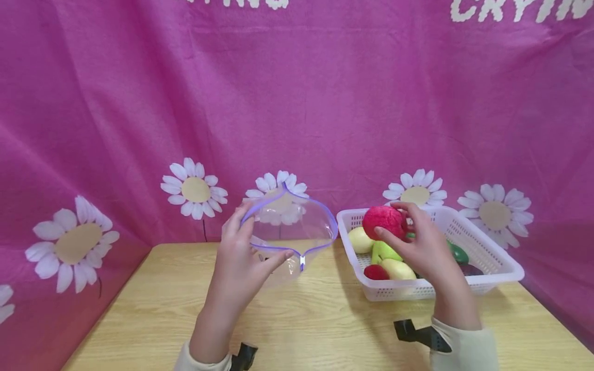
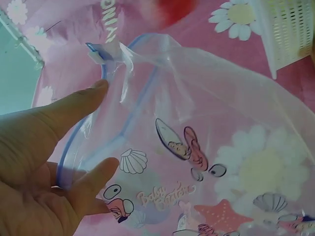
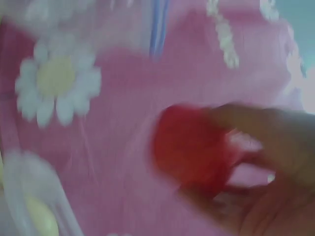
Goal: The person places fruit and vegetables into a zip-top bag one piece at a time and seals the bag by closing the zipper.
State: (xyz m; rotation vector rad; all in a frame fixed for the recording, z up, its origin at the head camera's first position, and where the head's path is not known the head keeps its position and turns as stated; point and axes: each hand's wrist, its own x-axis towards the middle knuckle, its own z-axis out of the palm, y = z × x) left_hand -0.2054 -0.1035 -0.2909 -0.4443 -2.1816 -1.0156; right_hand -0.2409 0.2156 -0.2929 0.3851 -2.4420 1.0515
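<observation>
My left hand [image 1: 241, 263] holds a clear zip bag [image 1: 292, 232] by its rim, thumb along the front edge and fingers at the left side. The bag's mouth gapes between purple zip edges, with a white slider [image 1: 302, 260] at the front. Shells, a starfish and lettering are printed on the bag [image 2: 197, 147] in the left wrist view. Above the basket, my right hand [image 1: 424, 242] grips a red, rough-surfaced round fruit [image 1: 382, 222] between thumb and fingers. That red fruit [image 3: 189, 147] is blurred in the right wrist view.
A white plastic basket [image 1: 501, 265] stands on the right of the wooden table [image 1: 306, 330]. Inside lie several fruits and vegetables, among them a pale yellow one [image 1: 359, 239], a red one [image 1: 376, 272] and a green one [image 1: 458, 253]. A pink flowered cloth [image 1: 325, 103] hangs behind.
</observation>
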